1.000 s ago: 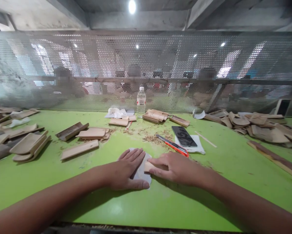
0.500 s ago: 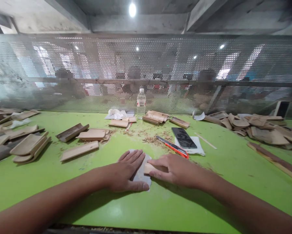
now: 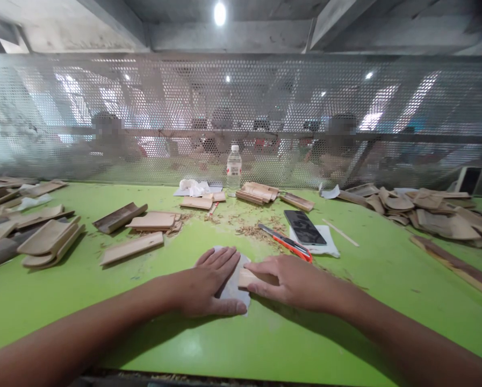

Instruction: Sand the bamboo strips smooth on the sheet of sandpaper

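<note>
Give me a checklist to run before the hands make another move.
1. Sheet held down: ok, the left hand lies flat on it.
2. Wood piece in grip: ok, between the right hand's thumb and fingers.
3. Knife out of the hands: ok, it lies on the table just beyond the right hand.
4. Knife blade fully retracted: cannot tell at this size.
5. Table free of shavings: not ok, they are scattered beyond the hands.
6. Bottle upright and capped: ok, it stands near the mesh screen.
</note>
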Demonstrator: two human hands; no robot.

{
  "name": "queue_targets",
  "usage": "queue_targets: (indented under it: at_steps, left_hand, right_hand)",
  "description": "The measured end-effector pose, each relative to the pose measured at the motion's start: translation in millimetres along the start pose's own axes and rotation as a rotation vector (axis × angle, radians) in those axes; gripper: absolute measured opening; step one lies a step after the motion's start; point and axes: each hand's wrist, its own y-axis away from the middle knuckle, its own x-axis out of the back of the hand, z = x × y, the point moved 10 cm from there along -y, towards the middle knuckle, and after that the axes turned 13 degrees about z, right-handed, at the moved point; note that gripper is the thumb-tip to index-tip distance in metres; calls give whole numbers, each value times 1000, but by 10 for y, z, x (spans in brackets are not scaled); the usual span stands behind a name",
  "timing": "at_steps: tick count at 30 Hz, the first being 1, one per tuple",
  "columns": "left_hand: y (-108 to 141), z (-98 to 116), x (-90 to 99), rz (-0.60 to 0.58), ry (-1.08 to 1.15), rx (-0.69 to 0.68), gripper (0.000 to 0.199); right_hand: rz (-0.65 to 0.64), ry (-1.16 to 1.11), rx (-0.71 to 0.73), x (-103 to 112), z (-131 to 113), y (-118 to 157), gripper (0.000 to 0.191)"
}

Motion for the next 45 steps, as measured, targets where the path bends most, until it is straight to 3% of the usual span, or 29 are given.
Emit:
queue_targets:
  at_steps: [14, 23, 45]
  left_hand:
    - [12, -11, -25, -35, -29, 14, 112]
    - [-4, -22, -36, -34, -26, 11, 111]
    - [4, 3, 0, -14, -25, 15, 109]
  right_hand:
    - [4, 23, 13, 2, -18, 8, 54]
    - [-18, 96, 7, -14, -21, 53, 62]
    - [80, 113, 18, -11, -106, 32, 56]
